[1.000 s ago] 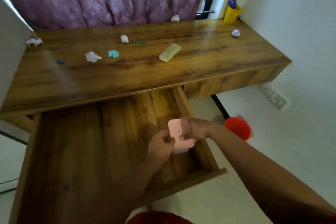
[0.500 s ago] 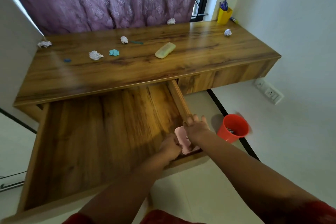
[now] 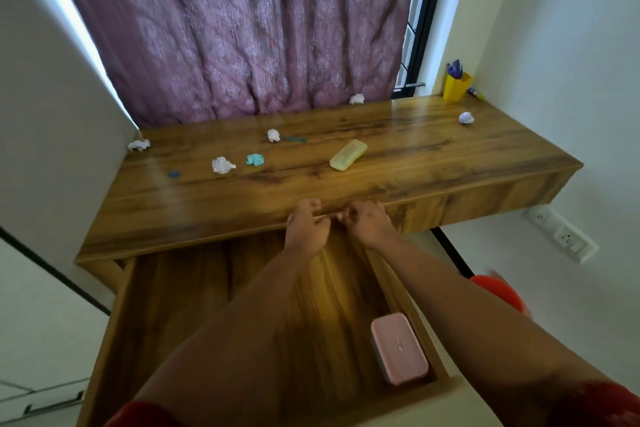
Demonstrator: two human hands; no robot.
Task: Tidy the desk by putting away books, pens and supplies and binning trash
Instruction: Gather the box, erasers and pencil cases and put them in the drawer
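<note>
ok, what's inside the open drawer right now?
One pink case lies flat in the drawer's front right corner. The forearms cover part of the drawer floor, and its back runs under the desk top, so neither can be checked.

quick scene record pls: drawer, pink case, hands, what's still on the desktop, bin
drawer: open, pulled out below the desk
pink case: lies flat in the drawer's near right corner, untouched
left hand: at the desk's front edge, fingers loosely curled, holds nothing
right hand: beside it, same pose
desktop: yellow case; crumpled paper balls, e.g.; teal scraps; yellow pen cup at the far right corner
bin: red bin on the floor to the right, partly hidden by the right arm
</note>
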